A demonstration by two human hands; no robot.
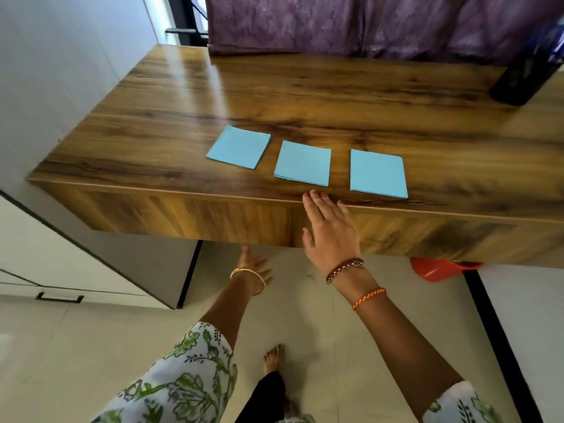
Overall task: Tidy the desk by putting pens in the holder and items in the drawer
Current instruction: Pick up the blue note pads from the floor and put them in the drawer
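Three light blue square paper pads lie in a row on the wooden desk (158,123): a left pad (239,147), a middle pad (303,163) and a right pad (377,173). My right hand (329,230) is flat and empty, fingers stretched over the desk's front edge just below the middle pad. My left hand (253,265) reaches under the desk's lower edge by the closed drawer front (189,210), fingers spread, holding nothing. A dark mesh pen holder (528,65) stands at the far right back of the desk.
A purple curtain (366,22) hangs behind the desk. A white wall and cabinet with a black handle (59,298) are on the left. An orange object (436,268) sits under the desk on the right. My foot (273,357) stands on the pale tiled floor.
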